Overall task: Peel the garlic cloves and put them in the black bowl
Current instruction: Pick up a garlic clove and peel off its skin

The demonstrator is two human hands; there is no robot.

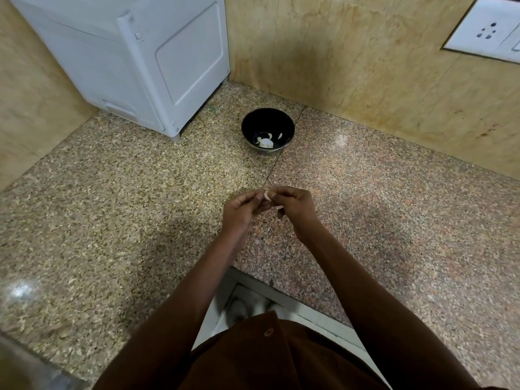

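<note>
Both hands meet above the middle of the granite counter (112, 206). My left hand (244, 209) and my right hand (295, 205) pinch a small pale garlic clove (267, 196) between their fingertips; most of it is hidden by the fingers. A pale bit of skin (280, 210) shows under my right hand's fingers. The black bowl (268, 119) stands farther back on the counter, near the corner. Several white peeled cloves (266, 142) lie in its bottom.
A white appliance (135, 60) stands at the back left against the wall. Tiled walls close the corner behind the bowl, with a white socket plate (486, 32) at the upper right. The counter's front edge (281, 280) runs just below my forearms.
</note>
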